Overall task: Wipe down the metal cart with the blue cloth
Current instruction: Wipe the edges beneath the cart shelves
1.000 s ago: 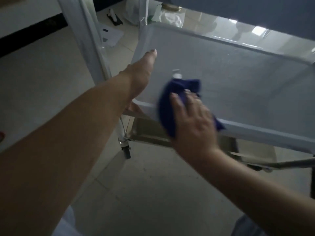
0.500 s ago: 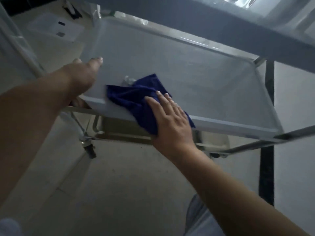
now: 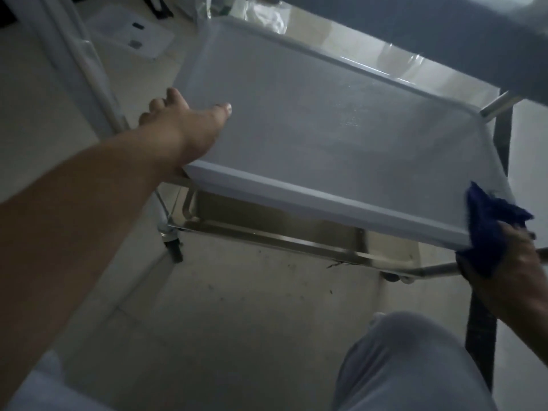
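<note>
The metal cart's middle shelf [image 3: 326, 137] fills the upper centre, a flat grey tray with a raised rim. My left hand [image 3: 184, 126] grips its near left corner, thumb lying on the shelf surface and fingers curled over the left rim. The dark blue cloth [image 3: 492, 223] is bunched over the shelf's near right corner. My right hand [image 3: 510, 262] holds the cloth there, pressed against the front rim. A lower shelf [image 3: 267, 229] of shiny steel shows beneath.
A cart wheel [image 3: 175, 250] stands on the tiled floor at lower left of the frame. A white upright post [image 3: 89, 69] rises at left. My knee [image 3: 409, 360] in grey trousers is at bottom right. A dark vertical bar [image 3: 486, 321] runs down the right side.
My right hand has swept the blue cloth from the shelf's near left part along the front rim to the near right corner. The left hand keeps its hold on the left corner.
</note>
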Action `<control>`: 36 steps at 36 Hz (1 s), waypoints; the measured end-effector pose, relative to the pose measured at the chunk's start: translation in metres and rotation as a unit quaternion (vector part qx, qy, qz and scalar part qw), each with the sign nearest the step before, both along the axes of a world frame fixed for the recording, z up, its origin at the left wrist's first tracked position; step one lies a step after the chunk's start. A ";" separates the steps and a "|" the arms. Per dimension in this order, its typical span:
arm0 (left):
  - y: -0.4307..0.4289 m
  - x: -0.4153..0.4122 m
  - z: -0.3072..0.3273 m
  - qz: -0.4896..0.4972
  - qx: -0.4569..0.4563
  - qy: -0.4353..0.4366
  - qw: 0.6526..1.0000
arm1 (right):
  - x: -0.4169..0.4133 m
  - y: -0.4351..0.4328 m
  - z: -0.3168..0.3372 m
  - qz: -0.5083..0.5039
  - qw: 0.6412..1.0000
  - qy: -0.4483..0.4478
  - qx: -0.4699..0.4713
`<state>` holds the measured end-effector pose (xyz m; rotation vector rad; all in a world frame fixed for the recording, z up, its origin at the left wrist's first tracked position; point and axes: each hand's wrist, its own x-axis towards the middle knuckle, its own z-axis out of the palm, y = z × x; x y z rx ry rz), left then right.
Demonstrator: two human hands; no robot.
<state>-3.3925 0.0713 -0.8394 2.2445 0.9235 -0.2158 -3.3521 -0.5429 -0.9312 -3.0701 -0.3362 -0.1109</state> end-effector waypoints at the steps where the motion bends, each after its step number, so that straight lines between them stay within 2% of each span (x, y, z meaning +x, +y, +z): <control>1: -0.001 -0.001 0.001 -0.003 0.007 0.002 1.000 | -0.009 0.030 0.019 -0.019 1.000 0.004 0.000; 2: -0.002 0.001 -0.001 -0.008 0.018 0.007 1.000 | -0.021 0.069 0.041 -0.023 1.000 0.011 -0.001; 5: -0.007 -0.001 0.003 -0.009 0.042 0.009 0.999 | -0.061 0.181 0.073 0.048 0.998 0.003 0.032; 10: -0.008 -0.004 0.006 -0.015 0.032 0.003 0.999 | -0.075 0.329 0.062 0.164 0.985 -0.022 0.053; 14: 0.001 -0.001 0.006 -0.001 -0.001 -0.054 0.999 | -0.090 0.427 0.054 0.245 0.964 -0.023 0.105; 17: -0.001 -0.002 0.007 -0.018 0.013 -0.087 0.996 | -0.108 0.462 0.040 0.321 0.929 -0.026 0.184; 20: -0.005 -0.005 0.008 -0.041 0.020 -0.136 0.990 | -0.129 0.451 0.017 0.372 0.882 -0.013 0.290; 22: -0.001 -0.011 0.007 -0.034 -0.015 -0.193 0.980 | -0.130 0.433 0.001 0.418 0.854 0.007 0.310; 23: -0.002 -0.017 0.005 -0.026 -0.026 -0.226 0.973 | -0.127 0.423 -0.007 0.429 0.854 0.028 0.292; 25: -0.005 -0.030 -0.003 -0.031 0.023 -0.302 0.952 | -0.115 0.407 -0.017 0.380 0.873 0.142 0.271; 27: -0.011 -0.042 -0.013 -0.055 0.098 -0.404 0.908 | -0.107 0.405 -0.015 0.233 0.873 0.297 0.308; 28: -0.016 -0.049 -0.016 -0.083 0.120 -0.448 0.882 | -0.099 0.403 -0.019 0.146 0.854 0.359 0.348; 30: -0.031 -0.063 -0.021 -0.197 0.105 -0.486 0.845 | -0.072 0.395 -0.022 0.006 0.789 0.462 0.406; 32: -0.048 -0.078 -0.030 -0.331 0.065 -0.466 0.818 | -0.048 0.386 -0.014 -0.009 0.750 0.540 0.381; 33: -0.052 -0.084 -0.039 -0.365 0.070 -0.456 0.809 | -0.039 0.381 -0.010 -0.002 0.735 0.567 0.371; 34: -0.055 -0.088 -0.047 -0.373 0.081 -0.457 0.803 | -0.033 0.375 -0.007 -0.012 0.702 0.601 0.381; 36: -0.059 -0.096 -0.062 -0.340 0.059 -0.466 0.815 | -0.028 0.368 -0.004 -0.030 0.648 0.653 0.391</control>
